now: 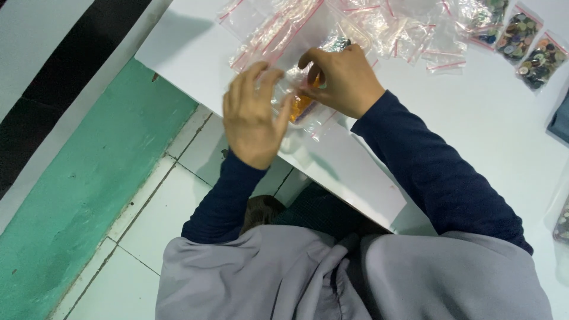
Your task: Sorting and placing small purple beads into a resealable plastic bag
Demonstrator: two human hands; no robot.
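Observation:
Both my hands hold one small clear zip bag [301, 105] with orange pieces inside, just above the white table's [486, 118] near-left edge. My left hand [253, 115] grips the bag's left side with fingers curled. My right hand [339, 80] pinches its top from the right. Dark blue sleeves cover both arms.
A heap of empty clear bags with red zip strips [332, 26] lies on the table beyond my hands. Three filled bags of mixed buttons [521, 41] sit at the far right. A dark cloth [560, 121] lies at the right edge. White floor tiles and a green wall are to the left.

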